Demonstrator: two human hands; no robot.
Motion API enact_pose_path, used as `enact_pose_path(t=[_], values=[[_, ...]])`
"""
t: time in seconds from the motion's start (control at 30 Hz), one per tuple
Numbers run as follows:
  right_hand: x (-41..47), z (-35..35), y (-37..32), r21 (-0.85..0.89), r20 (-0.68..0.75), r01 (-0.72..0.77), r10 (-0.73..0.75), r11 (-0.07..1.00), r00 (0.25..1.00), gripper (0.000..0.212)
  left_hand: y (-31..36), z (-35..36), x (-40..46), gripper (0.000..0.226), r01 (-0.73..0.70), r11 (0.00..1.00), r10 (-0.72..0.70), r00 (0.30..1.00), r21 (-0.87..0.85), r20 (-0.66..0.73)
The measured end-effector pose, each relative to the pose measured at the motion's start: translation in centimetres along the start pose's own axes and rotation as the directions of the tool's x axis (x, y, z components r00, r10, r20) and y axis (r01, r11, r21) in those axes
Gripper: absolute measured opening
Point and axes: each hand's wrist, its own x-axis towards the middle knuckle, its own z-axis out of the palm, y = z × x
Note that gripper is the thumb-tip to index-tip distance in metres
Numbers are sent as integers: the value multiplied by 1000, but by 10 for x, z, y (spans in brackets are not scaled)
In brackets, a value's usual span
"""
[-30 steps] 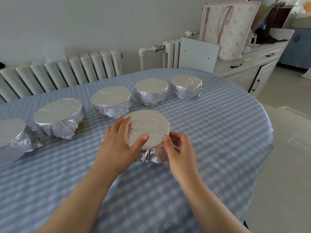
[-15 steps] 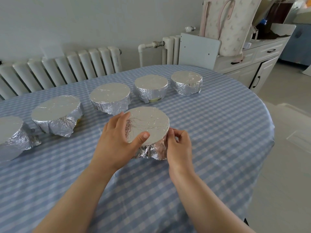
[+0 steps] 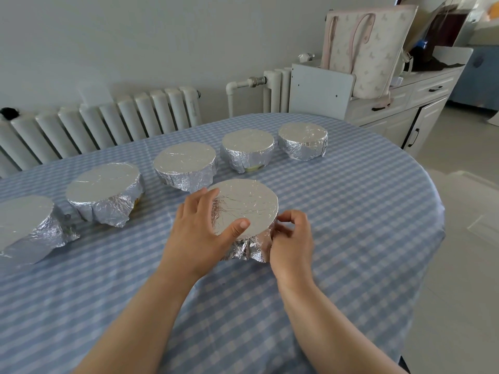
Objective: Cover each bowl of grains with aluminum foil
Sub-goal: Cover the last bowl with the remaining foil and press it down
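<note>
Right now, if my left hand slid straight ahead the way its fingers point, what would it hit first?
Probably the foil-covered bowl in the back row, just beyond your left hand, whose fingers point up-table past the near bowl; depth is uncertain.

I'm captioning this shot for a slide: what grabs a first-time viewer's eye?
Two hands work on the nearest foil-covered bowl: the left hand rests on its top, the right hand pinches foil at its side. Behind, five more foil-wrapped bowls line the checked tablecloth.
</note>
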Motion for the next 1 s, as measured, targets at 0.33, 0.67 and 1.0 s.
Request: enact_pose_path(t=[0.33,0.67,1.0], values=[[-19,-29,-4,-356,243,197,-113,913,963,32,13,2,-9,125,45,991,-46,999,127,7],[-12,-29,5,-444,264,322,-221,836,939,40,12,-5,-8,109,-4,962,25,997,274,-74],[-11,-17,10,-338,151,267,-228,902,962,30,2,10,-1,93,-100,995,101,994,10,-31]])
